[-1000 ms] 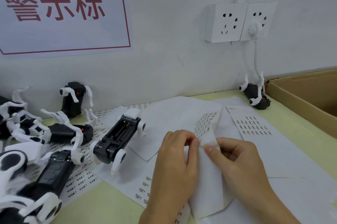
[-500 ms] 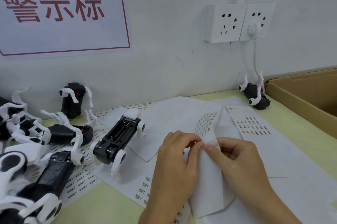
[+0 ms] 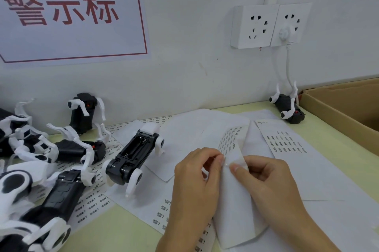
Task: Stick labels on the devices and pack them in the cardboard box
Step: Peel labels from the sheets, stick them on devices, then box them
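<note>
both hands pinch folded label sheet – label itself indiscernible (tiny, fingertip-covered).

Bright, even light is falling across the white wall and the table, casting only soft, faint shadows. Wide-angle distortion is bending the edges, and the black-and-white devices at lower left are blurring out of focus while the centre is staying sharp.

Two hands, one cardboard box, two wall sockets (devices too jumbled to count)
</note>
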{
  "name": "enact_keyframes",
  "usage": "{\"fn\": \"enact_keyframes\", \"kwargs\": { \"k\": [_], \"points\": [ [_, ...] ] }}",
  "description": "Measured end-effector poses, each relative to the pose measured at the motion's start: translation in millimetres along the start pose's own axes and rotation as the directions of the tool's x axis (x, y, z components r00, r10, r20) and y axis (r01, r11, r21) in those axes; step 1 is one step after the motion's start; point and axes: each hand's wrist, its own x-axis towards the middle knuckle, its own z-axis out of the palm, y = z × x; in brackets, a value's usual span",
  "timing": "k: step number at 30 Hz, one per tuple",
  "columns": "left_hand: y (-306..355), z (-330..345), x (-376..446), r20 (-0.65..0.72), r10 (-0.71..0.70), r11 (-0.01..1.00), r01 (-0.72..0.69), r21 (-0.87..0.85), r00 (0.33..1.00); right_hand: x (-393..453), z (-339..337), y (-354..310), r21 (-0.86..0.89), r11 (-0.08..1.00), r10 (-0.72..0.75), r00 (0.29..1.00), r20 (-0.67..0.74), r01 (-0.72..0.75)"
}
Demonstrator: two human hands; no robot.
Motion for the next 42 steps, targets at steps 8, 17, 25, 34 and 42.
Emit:
{"fn": "enact_keyframes", "kwargs": {
  "k": [8, 17, 25, 34, 42],
  "points": [
    [0, 0, -1, 0.006, -0.127, 0.986, 0.127, -0.108, 0.992, 1, 0, 2, 0.009, 1.0, 0.016, 1.0, -0.017, -0.015],
    [13, -5, 5, 0.343, -0.635, 0.457, 0.694, -0.556, 0.693, 3, 1, 9, -0.049, 0.999, -0.004, 0.997, -0.083, -0.001],
    [13, -7, 7, 0.504, -0.599, 0.235, 0.738, -0.633, 0.623, 3, 3, 11, -0.088, 0.994, -0.076, 0.994, -0.082, 0.068],
    [11, -7, 6, 0.478, -0.565, 0.253, 0.693, -0.675, 0.673, 1, 4, 7, -0.04, 0.995, -0.097, 0.994, -0.046, 0.096],
    [8, -9, 5, 0.425, -0.513, 0.434, 0.653, -0.621, 0.746, 2, 4, 9, -0.049, 0.993, -0.111, 0.991, -0.068, 0.108]
  ]
}}
